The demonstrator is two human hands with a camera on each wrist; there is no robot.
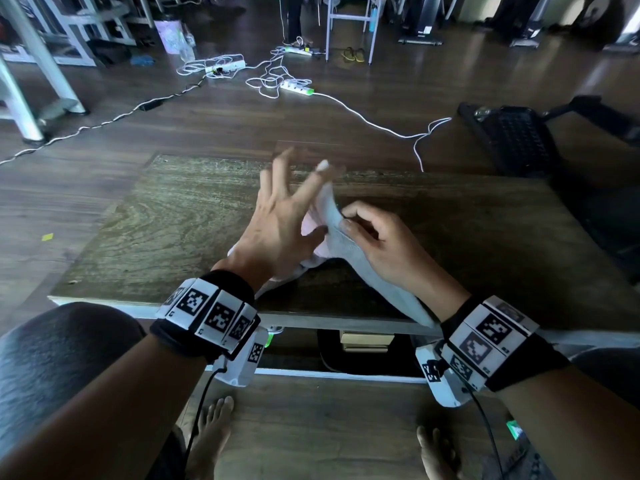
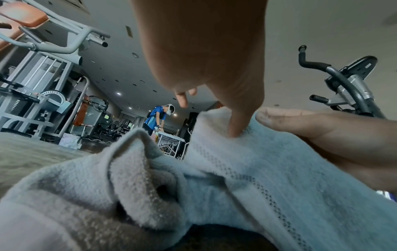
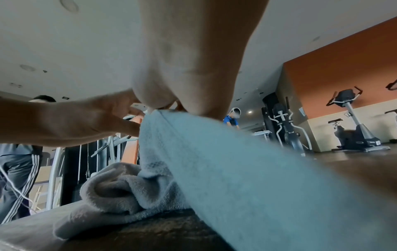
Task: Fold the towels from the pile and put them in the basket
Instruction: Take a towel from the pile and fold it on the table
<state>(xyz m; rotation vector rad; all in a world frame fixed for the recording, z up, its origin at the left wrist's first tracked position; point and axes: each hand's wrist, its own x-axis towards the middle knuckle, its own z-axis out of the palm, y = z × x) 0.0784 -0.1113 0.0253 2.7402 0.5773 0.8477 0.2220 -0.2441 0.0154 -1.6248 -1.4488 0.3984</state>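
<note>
A pale blue towel is lifted above the wooden table, its tail trailing to the near edge. My right hand pinches its upper edge between thumb and curled fingers. My left hand holds the same edge beside it, thumb pressed on the cloth, the other fingers spread straight. Under the hands lies crumpled pinkish-grey towelling; I cannot tell whether it is a separate towel. A black perforated basket stands off the table's far right corner.
White cables and power strips trail over the floor beyond the table. Exercise machines and metal frames ring the room, with people in the distance. My knee and bare feet sit below the near edge.
</note>
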